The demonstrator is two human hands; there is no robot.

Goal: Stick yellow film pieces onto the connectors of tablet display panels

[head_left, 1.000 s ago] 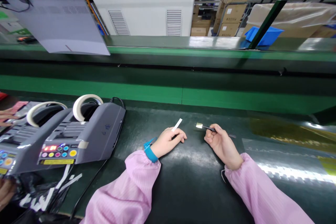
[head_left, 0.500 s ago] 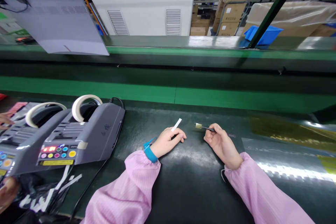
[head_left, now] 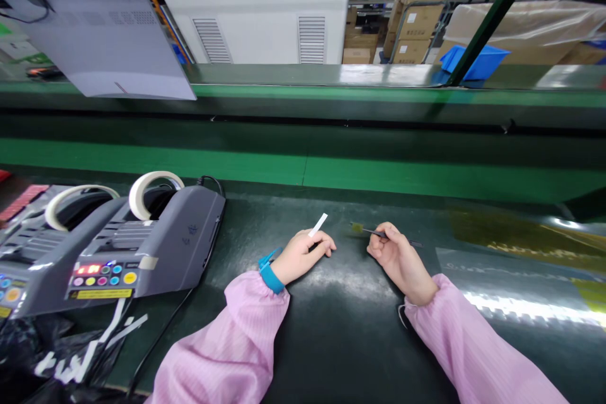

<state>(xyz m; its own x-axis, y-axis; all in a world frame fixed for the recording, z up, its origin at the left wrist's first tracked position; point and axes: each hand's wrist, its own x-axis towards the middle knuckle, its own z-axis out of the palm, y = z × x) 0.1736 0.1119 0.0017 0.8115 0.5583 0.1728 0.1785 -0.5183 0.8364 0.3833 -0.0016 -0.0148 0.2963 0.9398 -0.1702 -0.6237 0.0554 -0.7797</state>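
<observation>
My left hand [head_left: 303,255] rests on the dark bench mat and pinches a short white strip of tape [head_left: 318,225] that sticks up and away from the fingers. A blue strap sits on that wrist. A hand's width to the right, my right hand [head_left: 396,257] is closed round black tweezers [head_left: 374,233] that point left. At the tweezers' tip is a small yellowish piece [head_left: 356,226], dim against the mat. Both arms wear pink sleeves.
Two grey tape dispensers [head_left: 142,246] with white tape rolls and coloured buttons stand at the left, cut strips hanging below them. A green conveyor [head_left: 303,167] runs across behind the mat. Yellowish film [head_left: 525,237] lies at the right. Cardboard boxes and a blue bin stand far behind.
The piece at the tweezers' tip has turned from bright to dim. Another person's hands at the far left edge have gone from view. My hands have barely moved.
</observation>
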